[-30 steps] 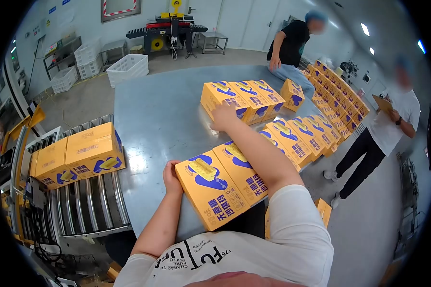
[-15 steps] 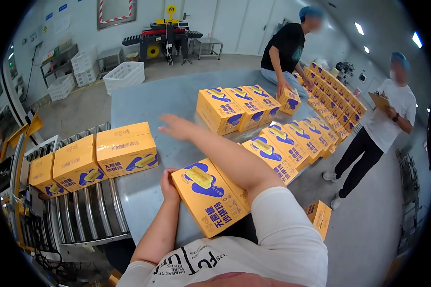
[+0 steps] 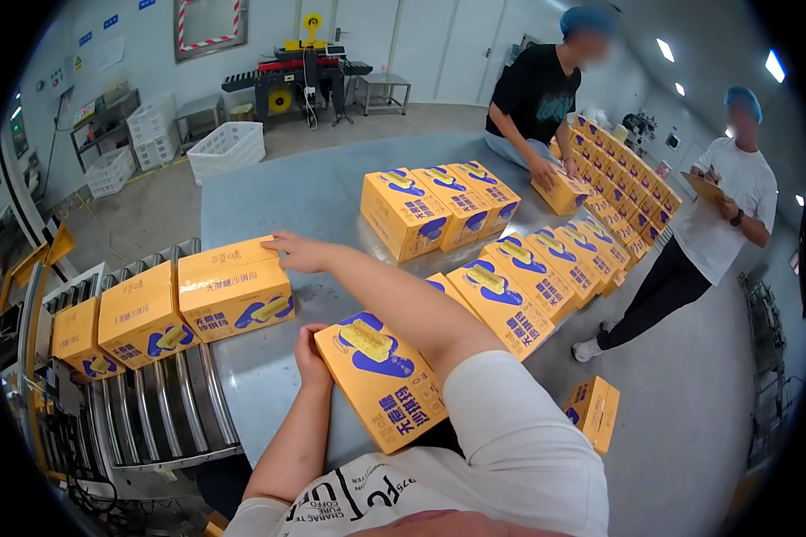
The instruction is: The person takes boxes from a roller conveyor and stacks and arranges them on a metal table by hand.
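Roller conveyor: three yellow boxes stand on it in a line, the small-looking left box, the middle box and the right box, whose right end reaches over the worktop.
White basket: on the floor beyond the worktop.
Right hand: stretched across to the left, fingers touching the top right corner of the right box; its grip is not closed around it.
Left hand: laid against the left side of the near box; fingers partly hidden, so I cannot tell how far its grip is closed.
Near box: at the worktop's near edge, in front of the body, under the right arm.
Group of three boxes: side by side, mid-worktop.
Row of boxes: along the right edge.
Co-worker in black: a hand on the far box.
Big stack: behind that.
Person in white: holds a clipboard.
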Tool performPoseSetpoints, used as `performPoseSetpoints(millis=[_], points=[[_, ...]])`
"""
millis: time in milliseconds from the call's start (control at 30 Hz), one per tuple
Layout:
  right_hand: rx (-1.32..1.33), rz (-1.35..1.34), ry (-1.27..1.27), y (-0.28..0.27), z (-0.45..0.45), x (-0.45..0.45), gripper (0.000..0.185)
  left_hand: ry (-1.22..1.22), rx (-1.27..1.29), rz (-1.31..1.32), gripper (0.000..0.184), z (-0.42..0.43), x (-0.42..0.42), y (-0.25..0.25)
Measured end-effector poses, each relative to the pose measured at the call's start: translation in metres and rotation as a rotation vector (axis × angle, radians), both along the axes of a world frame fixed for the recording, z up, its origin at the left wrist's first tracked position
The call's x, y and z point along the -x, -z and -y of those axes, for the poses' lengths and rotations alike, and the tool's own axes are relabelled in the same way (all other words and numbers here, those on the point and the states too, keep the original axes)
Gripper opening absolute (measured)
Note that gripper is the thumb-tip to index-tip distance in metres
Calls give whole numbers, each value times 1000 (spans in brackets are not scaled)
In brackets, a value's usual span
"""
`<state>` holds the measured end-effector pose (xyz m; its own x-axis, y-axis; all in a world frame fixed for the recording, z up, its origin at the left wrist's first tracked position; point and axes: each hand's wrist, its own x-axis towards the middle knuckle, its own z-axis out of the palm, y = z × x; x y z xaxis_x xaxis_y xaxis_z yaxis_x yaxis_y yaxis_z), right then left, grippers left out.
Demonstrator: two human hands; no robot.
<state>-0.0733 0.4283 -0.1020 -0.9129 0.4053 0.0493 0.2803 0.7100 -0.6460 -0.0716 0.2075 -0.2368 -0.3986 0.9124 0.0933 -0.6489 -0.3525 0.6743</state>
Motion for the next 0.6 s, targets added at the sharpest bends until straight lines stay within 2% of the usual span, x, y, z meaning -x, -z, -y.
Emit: performPoseSetpoints(millis=[33, 133, 233, 333, 433, 533, 600], points=[[68, 11, 17, -6, 2, 0, 79, -1, 0, 4, 48, 0, 0, 1], [-5, 42, 67, -25, 14, -8, 96, 9, -3, 18, 48, 2, -2, -6], [-28, 149, 141, -67, 61, -26, 112, 30, -6, 24, 48, 5, -1, -9], [-138, 30, 25, -38, 59, -23, 117, 30, -1, 28, 48, 7, -3, -13], [-213, 25, -45, -40, 61, -26, 116, 26, 20, 60, 48, 5, -2, -10], [-198, -25, 1, -31, 53, -36, 112, 33, -16, 19, 49, 6, -1, -10], [-279, -1, 201, -36, 56, -49, 106, 36, -12, 25, 50, 7, -3, -14]])
